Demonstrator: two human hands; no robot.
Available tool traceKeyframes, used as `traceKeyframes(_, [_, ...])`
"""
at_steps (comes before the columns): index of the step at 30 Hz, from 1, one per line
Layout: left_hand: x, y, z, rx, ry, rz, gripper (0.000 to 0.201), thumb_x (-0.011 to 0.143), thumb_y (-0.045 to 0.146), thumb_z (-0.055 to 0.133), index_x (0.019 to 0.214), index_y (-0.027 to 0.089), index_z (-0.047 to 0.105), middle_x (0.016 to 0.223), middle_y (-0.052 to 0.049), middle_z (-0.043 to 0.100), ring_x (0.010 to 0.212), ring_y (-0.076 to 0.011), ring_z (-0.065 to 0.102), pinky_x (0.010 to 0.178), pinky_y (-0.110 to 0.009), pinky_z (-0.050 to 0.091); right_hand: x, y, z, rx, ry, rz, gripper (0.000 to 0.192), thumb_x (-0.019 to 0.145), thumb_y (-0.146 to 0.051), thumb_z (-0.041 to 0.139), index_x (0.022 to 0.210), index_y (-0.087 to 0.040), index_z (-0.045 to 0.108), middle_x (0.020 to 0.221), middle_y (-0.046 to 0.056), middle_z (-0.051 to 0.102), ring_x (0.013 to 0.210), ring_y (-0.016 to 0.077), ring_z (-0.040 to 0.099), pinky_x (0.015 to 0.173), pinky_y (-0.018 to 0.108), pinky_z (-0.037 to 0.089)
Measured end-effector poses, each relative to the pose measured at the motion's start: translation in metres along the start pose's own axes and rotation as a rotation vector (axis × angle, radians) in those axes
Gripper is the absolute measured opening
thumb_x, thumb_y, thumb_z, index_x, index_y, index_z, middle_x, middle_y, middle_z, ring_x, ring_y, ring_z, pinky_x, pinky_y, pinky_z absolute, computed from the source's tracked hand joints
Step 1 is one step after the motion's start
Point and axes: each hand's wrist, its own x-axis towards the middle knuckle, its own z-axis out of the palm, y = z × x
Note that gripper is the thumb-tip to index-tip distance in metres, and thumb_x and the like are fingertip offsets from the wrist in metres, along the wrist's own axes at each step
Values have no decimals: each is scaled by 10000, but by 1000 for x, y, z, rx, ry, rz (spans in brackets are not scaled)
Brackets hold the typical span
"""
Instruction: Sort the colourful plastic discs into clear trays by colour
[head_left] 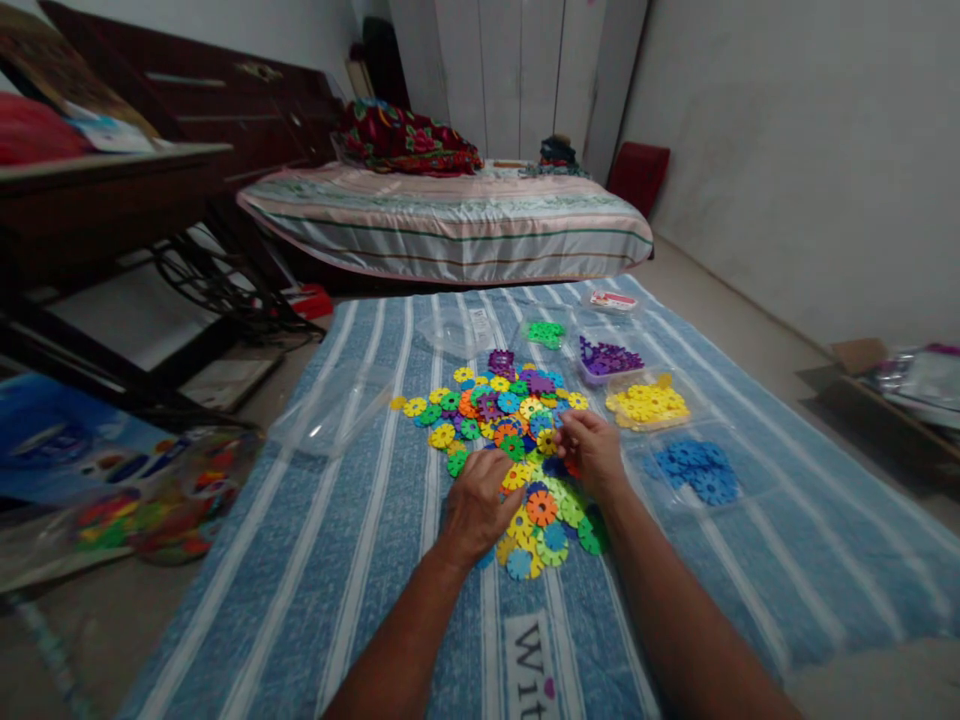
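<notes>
A loose pile of flower-shaped plastic discs (541, 508) in yellow, green, orange, blue and purple lies on the striped cloth (382, 580). My left hand (478, 505) rests over the pile's near left side, thumb apart from its bent fingers, and no disc shows in its grasp. At the right side of the pile, my right hand (592, 455) has its thumb and fingertips pinched together. Blue and yellow discs lie right by those fingertips, but what they pinch is unclear. Sorted boxes stand to the right: blue discs (696, 470), yellow discs (649, 403), purple pieces (609, 356) and green pieces (546, 333).
Clear plastic containers (330, 415) sit left of the pile and behind it. A small lidded box (613, 301) is at the far right corner. Beyond the cloth stands a bed (465, 225); a sewing-machine table (112, 165) is at left, an open carton (892, 385) at right.
</notes>
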Motion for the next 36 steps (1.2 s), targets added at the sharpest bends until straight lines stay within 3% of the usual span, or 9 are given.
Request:
traceKeyframes(11, [3, 5, -4, 57, -14, -10, 76, 843, 236, 608, 875, 169, 625, 959, -87, 630, 942, -230, 565, 811, -382, 517, -6, 5, 7, -165, -44, -62, 356, 605, -476, 781, 688, -162, 634, 489, -16, 617, 345, 77, 492, 336, 167, 328])
traceKeyframes(17, [3, 3, 0, 64, 40, -2, 168, 930, 224, 476, 849, 170, 613, 855, -61, 634, 840, -186, 563, 779, -343, 505, -8, 11, 8, -261, -93, -105, 307, 651, -468, 737, 686, -177, 647, 486, -30, 596, 358, 78, 475, 355, 184, 344])
traceKeyframes(22, [3, 1, -2, 66, 108, 1, 194, 947, 173, 431, 846, 167, 597, 810, -57, 630, 813, -179, 565, 756, -325, 497, -12, 23, 8, -448, -236, -230, 165, 696, -346, 684, 758, -195, 712, 533, -46, 585, 440, 80, 462, 432, 200, 365])
traceKeyframes(25, [4, 2, -5, 34, 138, 14, 194, 946, 165, 429, 845, 167, 596, 812, -59, 636, 818, -179, 578, 761, -324, 502, -17, 24, 9, -565, -351, -270, 229, 721, -280, 637, 908, -200, 740, 576, -48, 593, 514, 93, 483, 495, 206, 385])
traceKeyframes(27, [4, 4, -6, 7, 153, 19, 208, 949, 174, 422, 840, 171, 599, 809, -59, 643, 817, -178, 588, 763, -325, 508, -20, 22, 10, -616, -418, -267, 252, 737, -252, 603, 937, -195, 743, 566, -52, 580, 515, 91, 472, 507, 208, 377])
traceKeyframes(30, [5, 6, -7, -25, 152, 22, 230, 954, 188, 411, 834, 177, 606, 810, -58, 652, 811, -174, 603, 763, -326, 514, -23, 17, 12, -627, -464, -253, 166, 729, -231, 593, 797, -186, 737, 537, -54, 551, 495, 80, 434, 487, 199, 336])
traceKeyframes(36, [5, 4, -7, -27, 188, -16, 151, 936, 218, 472, 920, 175, 616, 849, -64, 676, 842, -182, 620, 776, -326, 529, -22, 13, 15, -435, -439, -87, 151, 700, -318, 682, 656, -174, 675, 519, -41, 575, 461, 81, 472, 456, 196, 357])
